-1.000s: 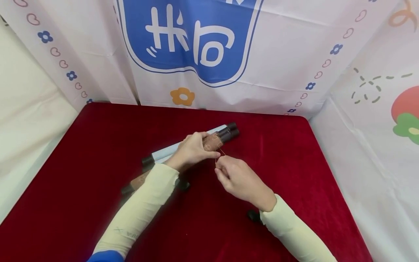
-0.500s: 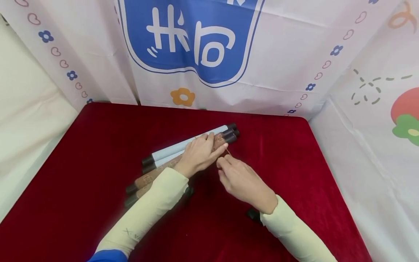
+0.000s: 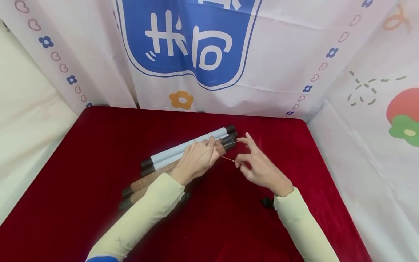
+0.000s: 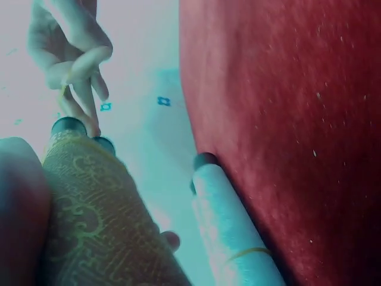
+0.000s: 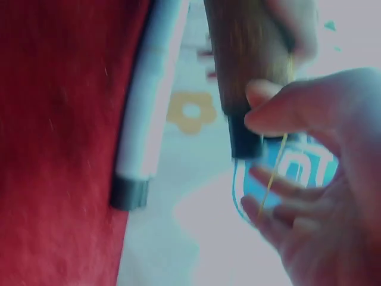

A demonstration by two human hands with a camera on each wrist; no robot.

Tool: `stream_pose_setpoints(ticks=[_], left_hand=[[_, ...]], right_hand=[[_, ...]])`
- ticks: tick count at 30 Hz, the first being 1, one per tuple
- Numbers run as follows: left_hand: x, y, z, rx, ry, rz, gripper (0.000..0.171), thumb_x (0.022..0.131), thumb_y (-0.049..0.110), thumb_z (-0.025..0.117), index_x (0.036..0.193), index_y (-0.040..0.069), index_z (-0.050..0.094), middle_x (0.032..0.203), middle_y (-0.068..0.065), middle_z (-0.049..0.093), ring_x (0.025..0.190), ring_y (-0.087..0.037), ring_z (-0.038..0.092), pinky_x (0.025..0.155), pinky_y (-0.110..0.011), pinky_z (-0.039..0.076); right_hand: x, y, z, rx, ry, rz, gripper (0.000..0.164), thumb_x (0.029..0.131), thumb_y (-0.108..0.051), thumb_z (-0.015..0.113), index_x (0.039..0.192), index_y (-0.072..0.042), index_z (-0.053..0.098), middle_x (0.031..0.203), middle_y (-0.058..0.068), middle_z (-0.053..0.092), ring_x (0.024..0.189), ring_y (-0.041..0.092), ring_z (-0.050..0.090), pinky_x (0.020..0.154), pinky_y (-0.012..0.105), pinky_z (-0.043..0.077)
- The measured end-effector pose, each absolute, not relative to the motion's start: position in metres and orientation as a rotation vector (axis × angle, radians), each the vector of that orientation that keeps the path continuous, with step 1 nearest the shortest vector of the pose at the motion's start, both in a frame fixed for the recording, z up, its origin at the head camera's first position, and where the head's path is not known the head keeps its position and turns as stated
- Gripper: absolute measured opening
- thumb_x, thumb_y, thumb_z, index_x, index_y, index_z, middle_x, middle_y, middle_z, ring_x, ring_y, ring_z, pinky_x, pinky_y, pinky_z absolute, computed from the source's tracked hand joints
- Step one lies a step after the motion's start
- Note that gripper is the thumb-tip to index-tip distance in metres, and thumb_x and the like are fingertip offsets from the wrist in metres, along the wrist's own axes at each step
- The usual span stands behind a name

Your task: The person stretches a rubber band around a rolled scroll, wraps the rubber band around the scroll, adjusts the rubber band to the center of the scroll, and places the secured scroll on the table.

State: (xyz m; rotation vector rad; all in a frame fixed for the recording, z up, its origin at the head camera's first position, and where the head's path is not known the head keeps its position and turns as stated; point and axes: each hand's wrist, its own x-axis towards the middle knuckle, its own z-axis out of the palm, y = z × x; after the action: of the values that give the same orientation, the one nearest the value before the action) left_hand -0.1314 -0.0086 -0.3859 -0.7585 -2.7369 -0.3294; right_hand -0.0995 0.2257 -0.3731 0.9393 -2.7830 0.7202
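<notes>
A brown patterned scroll [image 3: 148, 179] with dark roller ends slants across the table, and my left hand [image 3: 196, 158] grips it near its right end. My right hand [image 3: 262, 167] is just beyond that end, with a thin rubber band [image 3: 227, 158] stretched between its spread fingers and the scroll. In the right wrist view the band [image 5: 272, 179] runs taut beside the dark roller ends. Behind the brown scroll lies a light blue scroll [image 3: 173, 151] with black ends; a yellowish band [image 4: 253, 251] circles it in the left wrist view. My left hand hides part of both scrolls.
A red velvet cloth [image 3: 203, 225] covers the table. White printed curtains [image 3: 278, 65] stand close behind it and at both sides. A small black object [image 3: 267, 202] shows beside my right sleeve, and another [image 3: 185, 197] beside my left sleeve.
My right hand has moved right, its fingers spreading from a close pinch and stretching the rubber band wide. My left hand still grips the brown scroll, which has shifted and turned slightly.
</notes>
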Motion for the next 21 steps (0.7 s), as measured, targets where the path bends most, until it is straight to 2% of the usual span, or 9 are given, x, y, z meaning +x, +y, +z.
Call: stream_pose_setpoints(ticks=[3, 6, 8, 12, 14, 16, 17, 19, 21], left_hand=[[-0.121, -0.014, -0.382, -0.821, -2.716, -0.376, 0.054, 0.095, 0.033, 0.031, 0.125, -0.002, 0.059, 0.071, -0.002, 0.061, 0.053, -0.018, 0.052, 0.047, -0.034, 0.046], [-0.112, -0.018, -0.375, -0.887, -2.689, -0.472, 0.040, 0.093, 0.028, 0.032, 0.100, 0.006, 0.064, 0.061, 0.004, 0.052, 0.049, -0.014, 0.044, 0.043, -0.030, 0.039], [-0.108, -0.020, -0.369, -0.932, -2.675, -0.559, 0.027, 0.093, 0.024, 0.033, 0.084, 0.014, 0.057, 0.059, 0.006, 0.047, 0.048, -0.012, 0.041, 0.042, -0.027, 0.035], [-0.101, -0.025, -0.355, -0.985, -2.680, -0.707, 0.030, 0.092, 0.019, 0.034, 0.089, 0.014, 0.064, 0.062, 0.008, 0.052, 0.051, -0.009, 0.039, 0.048, -0.023, 0.036], [-0.100, -0.027, -0.350, -1.008, -2.682, -0.753, 0.035, 0.092, 0.018, 0.034, 0.099, 0.012, 0.068, 0.062, 0.008, 0.052, 0.052, -0.008, 0.038, 0.048, -0.023, 0.035], [-0.099, -0.028, -0.346, -1.019, -2.683, -0.793, 0.037, 0.093, 0.018, 0.035, 0.105, 0.012, 0.069, 0.057, 0.008, 0.046, 0.049, -0.007, 0.035, 0.046, -0.022, 0.032], [-0.100, -0.028, -0.346, -1.019, -2.683, -0.803, 0.034, 0.093, 0.018, 0.035, 0.098, 0.013, 0.068, 0.056, 0.007, 0.046, 0.048, -0.007, 0.034, 0.044, -0.021, 0.031], [-0.101, -0.027, -0.347, -1.011, -2.679, -0.807, 0.034, 0.094, 0.019, 0.034, 0.088, 0.015, 0.068, 0.066, 0.005, 0.061, 0.046, -0.007, 0.032, 0.041, -0.021, 0.030], [-0.103, -0.024, -0.349, -0.988, -2.671, -0.790, 0.034, 0.093, 0.019, 0.035, 0.074, 0.018, 0.062, 0.086, 0.002, 0.072, 0.047, -0.006, 0.035, 0.042, -0.021, 0.034]], right_hand=[[-0.107, 0.232, -0.371, 1.026, -2.769, 0.834, 0.025, 0.082, 0.001, 0.057, 0.076, -0.019, 0.071, 0.150, 0.009, 0.036, 0.152, 0.029, 0.010, 0.109, 0.052, 0.038], [-0.114, 0.233, -0.371, 1.130, -2.730, 0.958, 0.031, 0.081, 0.003, 0.055, 0.073, -0.020, 0.073, 0.152, 0.005, 0.038, 0.152, 0.027, 0.012, 0.114, 0.054, 0.030], [-0.117, 0.232, -0.373, 1.183, -2.698, 1.072, 0.034, 0.081, 0.005, 0.056, 0.073, -0.023, 0.074, 0.152, 0.003, 0.039, 0.152, 0.025, 0.015, 0.116, 0.054, 0.027], [-0.118, 0.227, -0.377, 1.242, -2.649, 1.365, 0.040, 0.080, 0.009, 0.056, 0.076, -0.025, 0.076, 0.153, -0.002, 0.039, 0.148, 0.019, 0.024, 0.116, 0.051, 0.028], [-0.118, 0.224, -0.380, 1.280, -2.626, 1.498, 0.042, 0.080, 0.012, 0.055, 0.080, -0.024, 0.077, 0.153, -0.003, 0.039, 0.146, 0.017, 0.027, 0.116, 0.049, 0.028], [-0.118, 0.220, -0.384, 1.314, -2.605, 1.577, 0.040, 0.083, 0.011, 0.054, 0.085, -0.019, 0.078, 0.141, -0.004, 0.053, 0.140, 0.015, 0.036, 0.114, 0.043, 0.032], [-0.118, 0.219, -0.386, 1.327, -2.591, 1.611, 0.038, 0.084, 0.011, 0.053, 0.088, -0.018, 0.079, 0.133, -0.005, 0.060, 0.136, 0.015, 0.041, 0.113, 0.040, 0.034], [-0.119, 0.217, -0.390, 1.322, -2.561, 1.676, 0.036, 0.085, 0.010, 0.052, 0.094, -0.014, 0.078, 0.117, -0.002, 0.069, 0.124, 0.016, 0.051, 0.106, 0.035, 0.041], [-0.119, 0.217, -0.394, 1.237, -2.535, 1.749, 0.038, 0.085, 0.012, 0.050, 0.097, -0.011, 0.078, 0.100, 0.001, 0.074, 0.106, 0.018, 0.058, 0.092, 0.031, 0.048]])
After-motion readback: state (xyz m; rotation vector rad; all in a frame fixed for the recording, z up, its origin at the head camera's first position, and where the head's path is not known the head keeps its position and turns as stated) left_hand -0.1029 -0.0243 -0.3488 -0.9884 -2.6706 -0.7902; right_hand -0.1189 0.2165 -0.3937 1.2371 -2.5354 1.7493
